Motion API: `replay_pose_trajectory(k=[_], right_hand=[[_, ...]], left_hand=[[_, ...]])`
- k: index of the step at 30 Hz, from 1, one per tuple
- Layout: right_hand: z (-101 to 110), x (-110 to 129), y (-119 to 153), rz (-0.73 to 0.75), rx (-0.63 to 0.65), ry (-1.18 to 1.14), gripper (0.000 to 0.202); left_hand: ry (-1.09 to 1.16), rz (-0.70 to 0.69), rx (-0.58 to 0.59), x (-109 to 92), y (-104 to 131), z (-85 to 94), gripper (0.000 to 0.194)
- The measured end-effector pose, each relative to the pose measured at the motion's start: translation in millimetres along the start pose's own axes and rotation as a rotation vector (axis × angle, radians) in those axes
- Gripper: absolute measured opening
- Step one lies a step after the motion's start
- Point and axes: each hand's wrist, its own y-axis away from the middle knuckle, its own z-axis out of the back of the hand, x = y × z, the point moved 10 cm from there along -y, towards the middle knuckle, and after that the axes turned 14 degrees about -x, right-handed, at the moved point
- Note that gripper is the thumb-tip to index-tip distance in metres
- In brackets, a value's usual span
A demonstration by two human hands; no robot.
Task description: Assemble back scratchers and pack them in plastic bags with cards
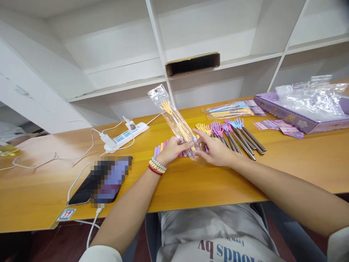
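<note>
My left hand (173, 150) is closed around the lower part of a yellow back scratcher (182, 131) inside a clear plastic bag (157, 94). The scratcher's hand-shaped head points up and away from me. At the bag's lower end, my right hand (216, 148) grips the plastic, its index finger lying along the side. Partly hidden under my hands are several coloured handles (158, 150) on the table. Just beyond my right hand lie several back scratcher heads with metal rods (242, 140), in yellow, pink, purple and blue.
Bagged back scratchers (231, 110) lie at the back of the wooden table (180, 193). Small printed cards (280, 125) sit beside a purple box (300, 123) holding clear bags (319, 98). At left are a power strip (127, 137), cables and two phones (81, 189). White shelves hold a cardboard box (192, 65).
</note>
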Motion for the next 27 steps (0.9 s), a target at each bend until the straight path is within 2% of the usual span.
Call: replay_pose_trajectory(k=[5,8,10,13,15,19,27], right_hand=[[1.4,5.3,-1.3,0.040,-0.011,-0.016,0.060],[2.5,6.1,-2.5,0.050,-0.012,-0.007,0.055],[3.6,5.7,-3.0,0.052,-0.021,-0.004,0.055],[4.3,3.5,-3.1,0.047,-0.036,0.001,0.055],[4.0,1.5,-2.8,0.039,-0.042,0.003,0.053],[1.9,-0.4,-1.5,0.022,-0.031,-0.015,0.053],[1.8,3.6,-0.7,0.018,0.001,0.008,0.054]], left_hand=[[0.000,-0.029,0.013,-7.7,2.9,-5.6,0.029],[0.039,-0.042,-0.031,-9.4,2.4,-5.1,0.029],[0.116,-0.027,-0.116,-8.3,0.0,1.4,0.029],[0.327,-0.039,-0.303,-9.5,-3.9,21.0,0.028],[0.444,-0.053,-0.374,-10.3,-5.6,30.8,0.028],[0.483,-0.008,-0.359,-6.9,-8.1,32.2,0.026],[0.381,0.029,-0.287,-5.0,-5.1,22.2,0.024]])
